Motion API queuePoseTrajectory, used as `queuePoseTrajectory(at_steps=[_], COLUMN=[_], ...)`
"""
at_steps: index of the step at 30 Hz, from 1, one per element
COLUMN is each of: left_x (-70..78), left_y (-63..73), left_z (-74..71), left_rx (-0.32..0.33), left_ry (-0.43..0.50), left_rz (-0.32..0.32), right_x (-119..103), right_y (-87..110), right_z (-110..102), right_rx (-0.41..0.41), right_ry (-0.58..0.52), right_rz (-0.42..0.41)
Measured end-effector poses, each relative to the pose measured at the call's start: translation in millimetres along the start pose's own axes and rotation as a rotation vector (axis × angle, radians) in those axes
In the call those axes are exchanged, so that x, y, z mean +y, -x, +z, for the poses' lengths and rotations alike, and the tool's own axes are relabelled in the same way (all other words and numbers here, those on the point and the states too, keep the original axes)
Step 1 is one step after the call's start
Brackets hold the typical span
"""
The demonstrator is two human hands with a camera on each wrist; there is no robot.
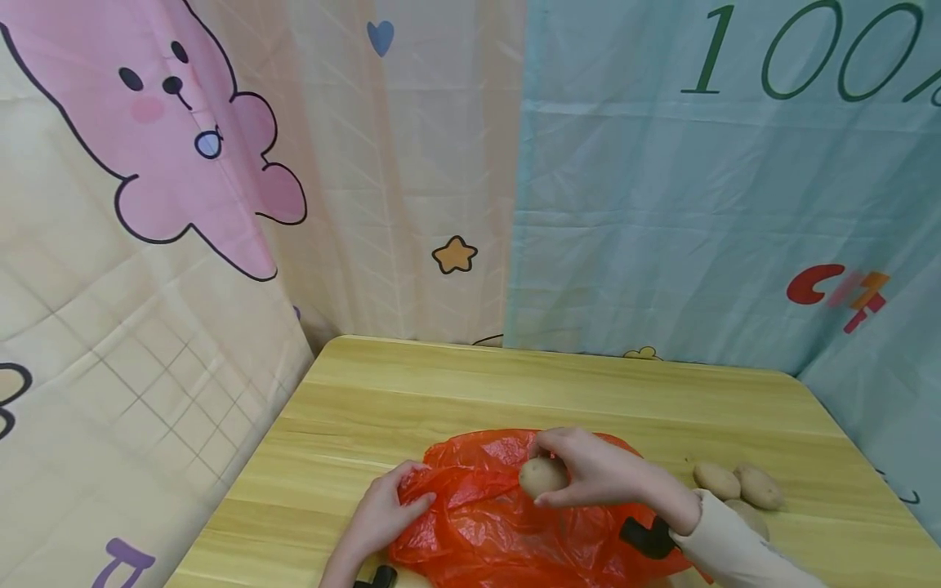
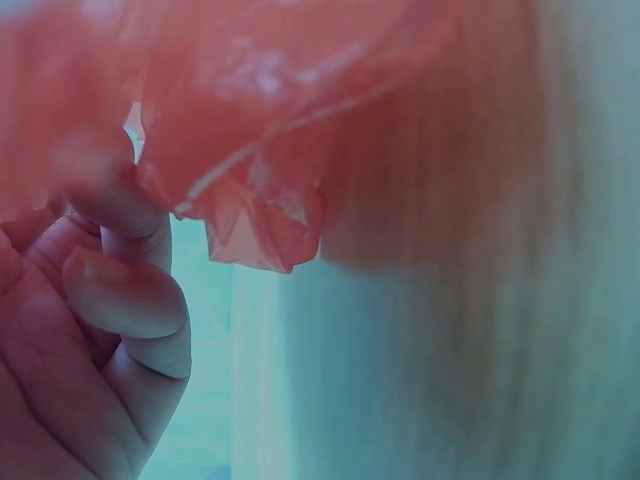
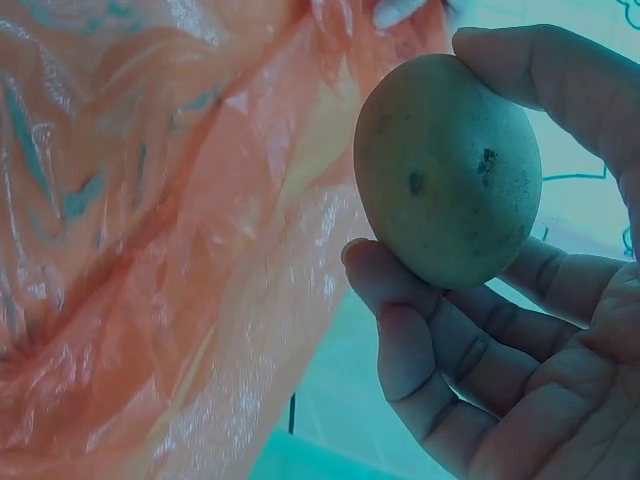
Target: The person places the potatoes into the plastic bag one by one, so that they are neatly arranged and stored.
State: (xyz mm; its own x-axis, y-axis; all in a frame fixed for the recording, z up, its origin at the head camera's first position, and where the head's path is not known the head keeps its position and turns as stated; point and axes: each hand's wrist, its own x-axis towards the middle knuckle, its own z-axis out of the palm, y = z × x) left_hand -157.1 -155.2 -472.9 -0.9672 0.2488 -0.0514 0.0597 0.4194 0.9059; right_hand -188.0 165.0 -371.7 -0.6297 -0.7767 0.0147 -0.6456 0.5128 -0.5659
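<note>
A crumpled, see-through red plastic bag (image 1: 500,531) lies spread at the front of the table. My left hand (image 1: 381,513) grips the bag's left edge; in the left wrist view its curled fingers (image 2: 130,300) are partly covered by the red film. Over the bag's middle, my right hand (image 1: 599,469) holds a round, pale brown potato (image 1: 538,478) between thumb and fingers. Close up in the right wrist view, that potato (image 3: 440,170) shows dark spots on its skin, with the bag (image 3: 200,250) beside it.
To the right of the bag, a potato (image 1: 716,481) and a second potato (image 1: 759,487) lie side by side, with another potato (image 1: 750,516) partly behind the right sleeve (image 1: 735,547). Printed curtains (image 1: 412,163) surround the wooden table (image 1: 559,384).
</note>
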Motion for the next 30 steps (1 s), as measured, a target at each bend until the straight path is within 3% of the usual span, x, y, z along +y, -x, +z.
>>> queuePoseTrajectory(at_steps=[20,30], left_x=[-1.5,1.3], left_y=[0.3,-1.3], left_z=[-0.2,2.5], left_rx=[0.020,0.036], left_ry=[-0.032,-0.044], left_rz=[0.014,0.018], right_x=[3.2,9.0], right_y=[-36.2,-45.3], right_z=[27.7,38.8], right_rx=[-0.074,-0.102], right_ry=[0.043,0.047], right_rz=[-0.014,-0.030])
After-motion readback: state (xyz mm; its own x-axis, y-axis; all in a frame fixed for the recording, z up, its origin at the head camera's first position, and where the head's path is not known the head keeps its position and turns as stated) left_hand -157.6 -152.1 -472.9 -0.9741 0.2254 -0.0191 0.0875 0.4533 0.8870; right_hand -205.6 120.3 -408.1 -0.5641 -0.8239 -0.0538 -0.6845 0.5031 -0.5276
